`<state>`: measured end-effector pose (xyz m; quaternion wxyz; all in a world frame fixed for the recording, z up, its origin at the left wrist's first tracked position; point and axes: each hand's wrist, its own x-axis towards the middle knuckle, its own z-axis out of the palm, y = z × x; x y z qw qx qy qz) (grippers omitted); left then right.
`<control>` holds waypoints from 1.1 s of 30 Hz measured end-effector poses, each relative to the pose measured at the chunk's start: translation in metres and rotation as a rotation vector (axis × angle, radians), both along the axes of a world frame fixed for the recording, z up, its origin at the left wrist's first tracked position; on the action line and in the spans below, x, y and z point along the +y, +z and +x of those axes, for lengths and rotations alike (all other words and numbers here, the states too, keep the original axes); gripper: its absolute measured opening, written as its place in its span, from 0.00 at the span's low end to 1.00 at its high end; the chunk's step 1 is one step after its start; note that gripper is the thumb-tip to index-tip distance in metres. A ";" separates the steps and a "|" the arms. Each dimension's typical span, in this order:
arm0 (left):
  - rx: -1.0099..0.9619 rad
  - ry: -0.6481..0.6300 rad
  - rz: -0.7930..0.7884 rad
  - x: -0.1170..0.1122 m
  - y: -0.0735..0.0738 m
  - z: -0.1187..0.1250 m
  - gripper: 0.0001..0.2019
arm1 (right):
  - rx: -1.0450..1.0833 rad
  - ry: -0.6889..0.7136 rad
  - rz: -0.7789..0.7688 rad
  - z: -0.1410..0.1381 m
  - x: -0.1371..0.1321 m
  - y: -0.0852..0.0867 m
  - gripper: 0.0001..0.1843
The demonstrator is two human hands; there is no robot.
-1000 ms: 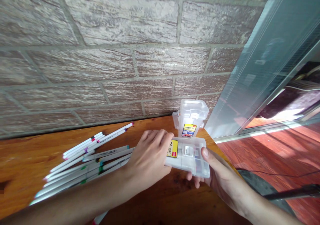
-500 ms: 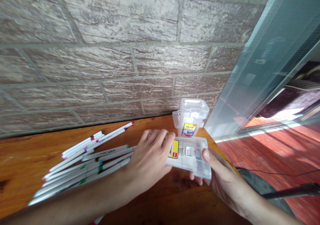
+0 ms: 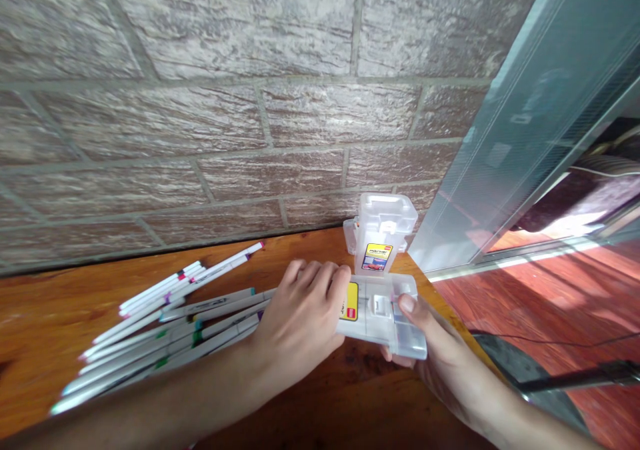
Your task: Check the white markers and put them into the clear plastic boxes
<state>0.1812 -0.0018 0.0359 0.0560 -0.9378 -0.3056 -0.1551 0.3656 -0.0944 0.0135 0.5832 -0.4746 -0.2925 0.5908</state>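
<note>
A clear plastic marker case [image 3: 385, 313] with a yellow label lies tilted just above the wooden table [image 3: 310, 397]. My left hand [image 3: 300, 320] is wrapped over its left end, fingers curled on top. My right hand [image 3: 430, 353] holds its right end from below, thumb pressed on the lid near the clasp. A second clear marker case [image 3: 381, 233] with a yellow and blue label stands upright right behind it, against the brick wall [image 3: 225, 103]. Several white markers [image 3: 165, 323] with coloured caps lie in a loose heap to the left of my left hand.
The table ends just right of the cases, beside a frosted glass panel [image 3: 530, 117]. Beyond it lies a red-brown floor [image 3: 550, 303] with a dark cable and a grey object low at the right.
The held case has turned a little and its right end has dropped slightly. My right thumb has slid up onto the lid near the clasp. The markers and upright case have not moved.
</note>
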 end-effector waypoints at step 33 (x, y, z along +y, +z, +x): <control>-0.125 -0.083 0.036 0.003 -0.016 -0.007 0.24 | -0.119 0.063 0.134 -0.001 -0.011 -0.005 0.17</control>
